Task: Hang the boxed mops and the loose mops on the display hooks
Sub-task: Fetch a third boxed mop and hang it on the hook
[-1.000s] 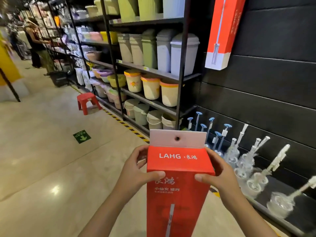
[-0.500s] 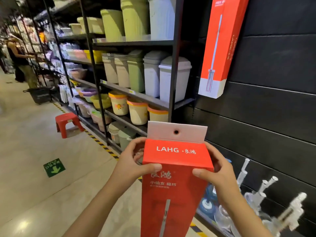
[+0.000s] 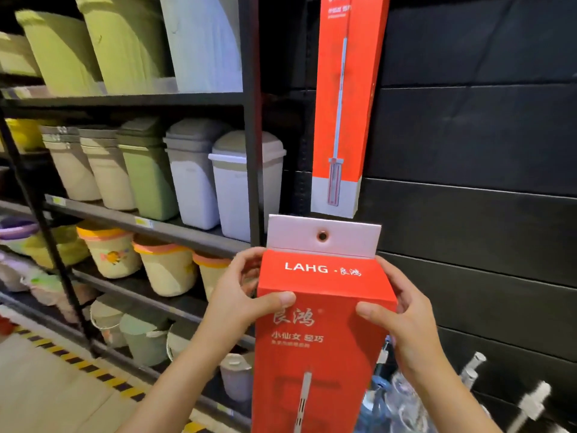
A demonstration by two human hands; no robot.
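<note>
Red mop box (image 3: 318,332) held upright at centre, near the camera, its white hang tab (image 3: 323,236) with punched hole on top. Left hand (image 3: 237,295) grips the box's left top edge, thumb on the front face. Right hand (image 3: 402,317) grips the right edge likewise. Second box (image 3: 343,104) hangs on the black wall (image 3: 484,151) directly above, just apart from the tab. Bins (image 3: 240,182) on shelving (image 3: 249,120) at left.
</note>
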